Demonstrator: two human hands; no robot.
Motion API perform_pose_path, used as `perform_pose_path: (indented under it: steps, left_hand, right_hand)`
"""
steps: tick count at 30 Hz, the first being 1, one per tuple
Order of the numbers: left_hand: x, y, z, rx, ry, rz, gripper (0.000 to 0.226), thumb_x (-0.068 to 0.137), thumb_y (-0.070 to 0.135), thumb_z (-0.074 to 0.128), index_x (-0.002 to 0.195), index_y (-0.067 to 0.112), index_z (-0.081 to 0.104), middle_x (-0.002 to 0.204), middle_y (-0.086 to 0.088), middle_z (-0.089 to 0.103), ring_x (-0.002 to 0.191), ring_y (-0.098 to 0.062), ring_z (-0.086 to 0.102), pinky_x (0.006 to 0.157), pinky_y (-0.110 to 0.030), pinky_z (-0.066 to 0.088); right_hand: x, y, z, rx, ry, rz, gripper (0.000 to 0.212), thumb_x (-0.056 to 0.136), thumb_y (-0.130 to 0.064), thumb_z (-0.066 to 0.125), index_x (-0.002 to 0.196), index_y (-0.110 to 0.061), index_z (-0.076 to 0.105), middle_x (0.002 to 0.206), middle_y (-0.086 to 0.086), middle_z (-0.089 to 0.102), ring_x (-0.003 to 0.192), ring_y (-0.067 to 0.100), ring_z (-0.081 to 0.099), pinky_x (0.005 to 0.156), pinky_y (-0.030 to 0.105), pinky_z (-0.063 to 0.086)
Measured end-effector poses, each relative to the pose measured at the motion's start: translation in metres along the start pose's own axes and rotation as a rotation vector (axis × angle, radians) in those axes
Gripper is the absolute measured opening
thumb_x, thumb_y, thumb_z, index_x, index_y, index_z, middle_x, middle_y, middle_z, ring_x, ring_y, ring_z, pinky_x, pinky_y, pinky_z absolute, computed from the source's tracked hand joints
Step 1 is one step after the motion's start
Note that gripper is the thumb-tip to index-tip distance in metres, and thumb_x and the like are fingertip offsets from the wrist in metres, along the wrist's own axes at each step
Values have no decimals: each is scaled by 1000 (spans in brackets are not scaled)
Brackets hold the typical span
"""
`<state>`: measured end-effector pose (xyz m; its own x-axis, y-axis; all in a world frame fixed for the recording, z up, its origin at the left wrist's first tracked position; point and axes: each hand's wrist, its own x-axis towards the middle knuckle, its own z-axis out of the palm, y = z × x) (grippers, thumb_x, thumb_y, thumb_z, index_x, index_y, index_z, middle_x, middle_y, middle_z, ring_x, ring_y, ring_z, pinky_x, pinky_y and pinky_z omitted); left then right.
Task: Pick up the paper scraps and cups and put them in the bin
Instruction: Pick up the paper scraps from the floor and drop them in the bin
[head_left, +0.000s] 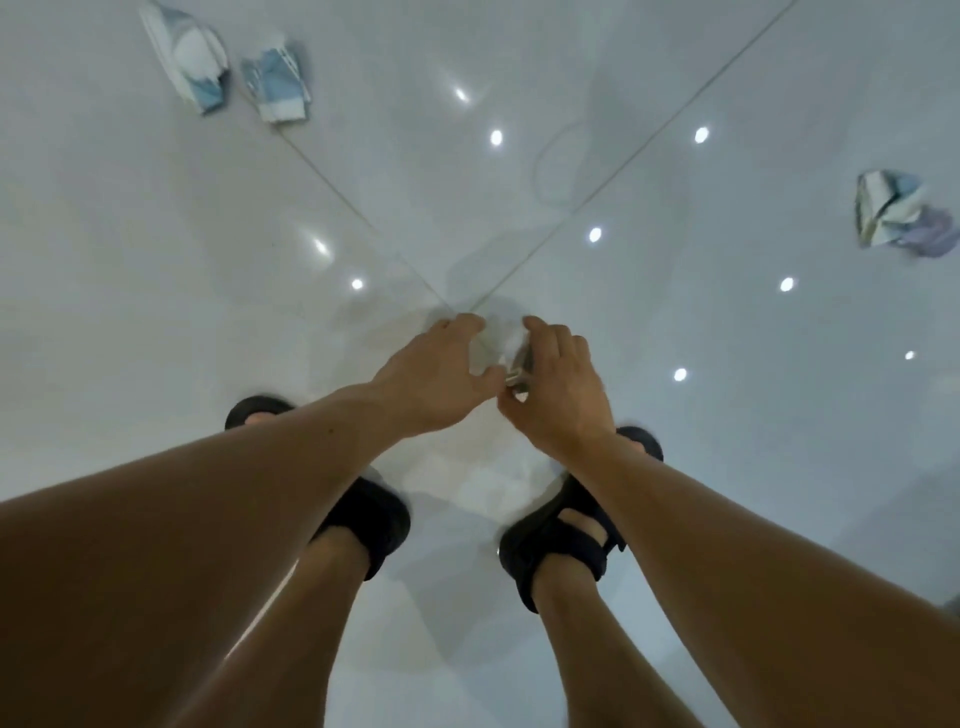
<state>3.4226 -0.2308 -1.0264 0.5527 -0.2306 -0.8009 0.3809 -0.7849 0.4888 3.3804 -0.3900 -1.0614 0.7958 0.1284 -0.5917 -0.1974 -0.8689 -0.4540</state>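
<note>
Both hands meet low over the glossy white floor, just ahead of my feet. My left hand (436, 374) and my right hand (553, 384) curl round a crumpled white paper scrap (498, 340) held between them; most of it is hidden by the fingers. A flattened white and blue paper cup (189, 54) lies at the far left. Beside it lies a second crushed blue and white cup (275, 83). A crumpled scrap of white, blue and lilac paper (901, 215) lies at the far right. No bin is in view.
The floor is white tile (675, 467) with grey grout lines crossing just beyond my hands and bright ceiling-light reflections. My feet in black sandals (563, 540) stand below my hands.
</note>
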Motion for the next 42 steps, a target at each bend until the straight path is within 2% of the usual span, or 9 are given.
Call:
perform_pose_path:
  steps: [3,7,10,14,19,30,33,38,42]
  left_hand:
    - [-23,15,-39,-223,-22,53,34,90,39,57,121,26,49,111,9,61,98,-10,59,84,-30,50]
    - [-55,17,-108,-347,189,66,9,94,26,51,99,23,58,87,16,62,83,-1,60,67,-12,43]
    - [-80,5,-155,-319,283,34,14,98,27,46,102,16,55,88,6,59,76,-6,56,62,-10,39]
    - [-122,-34,-207,-298,361,-60,22,99,25,42,115,14,53,101,-7,63,87,-20,59,80,-34,49]
    - [-147,-96,-249,-269,465,-192,27,98,21,43,123,16,51,107,-14,64,92,-28,60,82,-34,49]
    - [-49,-171,-203,-453,644,-284,25,96,20,44,119,16,54,108,-10,63,93,-26,59,83,-35,49]
    - [-24,-184,-183,-457,641,-306,26,96,20,44,120,15,54,107,-10,63,90,-26,58,81,-35,49]
    - [-22,-191,-172,-466,643,-325,25,96,20,44,118,13,54,104,-7,61,88,-24,57,80,-32,47]
    - [-56,-183,-199,-471,684,-329,25,96,21,44,117,15,54,100,-4,60,85,-23,57,77,-32,47]
  right_hand:
    - [-1,-56,-36,136,-5,-115,82,74,-28,77,144,-16,35,130,0,50,118,15,42,86,20,34]
    - [4,-129,-78,166,32,-219,77,78,-29,76,143,-15,38,132,1,51,118,16,50,87,18,37]
    - [10,-182,-96,88,-18,-289,83,80,-39,75,147,-18,31,142,-1,43,124,15,47,94,19,39]
    - [25,-234,-111,-110,-89,-308,98,80,-51,71,154,-23,12,157,-2,22,142,15,24,107,26,29]
    - [77,-273,-120,-345,-110,-303,96,83,-54,66,154,-25,8,159,0,11,144,22,16,111,38,33]
    - [242,-265,-42,-631,-165,-352,96,80,-49,71,151,-23,11,158,5,10,144,27,15,106,44,39]
    - [264,-250,-13,-681,-183,-377,88,80,-41,73,146,-22,19,151,6,19,136,29,25,98,42,44]
    - [259,-237,1,-618,-97,-366,38,92,-27,57,126,-12,49,127,11,41,112,30,44,85,38,50]
    - [230,-260,-15,-663,-165,-399,29,94,-28,51,114,-8,59,112,10,50,101,26,50,74,32,46]
